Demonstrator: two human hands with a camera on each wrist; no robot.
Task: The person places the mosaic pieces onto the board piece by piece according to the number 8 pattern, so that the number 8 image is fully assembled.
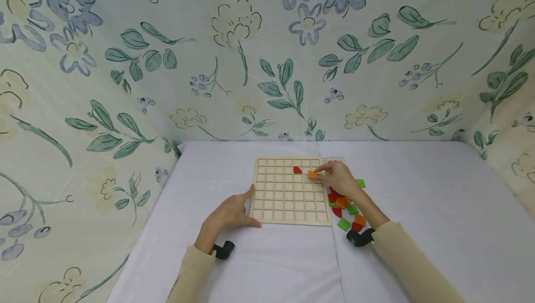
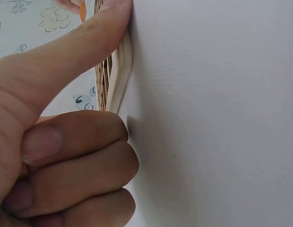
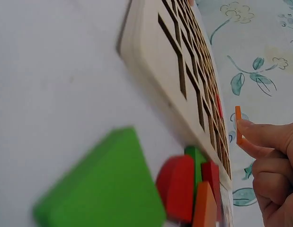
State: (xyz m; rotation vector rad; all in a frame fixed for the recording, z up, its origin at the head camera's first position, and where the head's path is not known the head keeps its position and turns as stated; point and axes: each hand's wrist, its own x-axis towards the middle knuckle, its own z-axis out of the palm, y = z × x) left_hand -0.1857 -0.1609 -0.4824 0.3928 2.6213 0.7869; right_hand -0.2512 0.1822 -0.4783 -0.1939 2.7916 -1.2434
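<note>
The wooden grid board (image 1: 288,223) lies flat on the white cloth. Around its near left corner is my left hand (image 1: 229,212), thumb at the near edge and a finger along the left side; the left wrist view shows the hand's (image 2: 66,118) other fingers curled. My right hand (image 1: 339,180) pinches an orange square piece (image 1: 312,174) over the upper right cells. In the right wrist view the hand (image 3: 274,161) holds the orange piece (image 3: 238,125) on edge, above the board (image 3: 170,101). One red rounded piece (image 1: 297,170) sits in a cell left of it.
Beside the board's right edge lie several loose red, green (image 1: 344,224) and orange (image 1: 359,220) pieces, some overlapping. A small gridded item (image 1: 339,159) is partly visible behind my right hand. Floral fabric (image 1: 284,84) hangs behind the cloth-covered table (image 1: 439,210).
</note>
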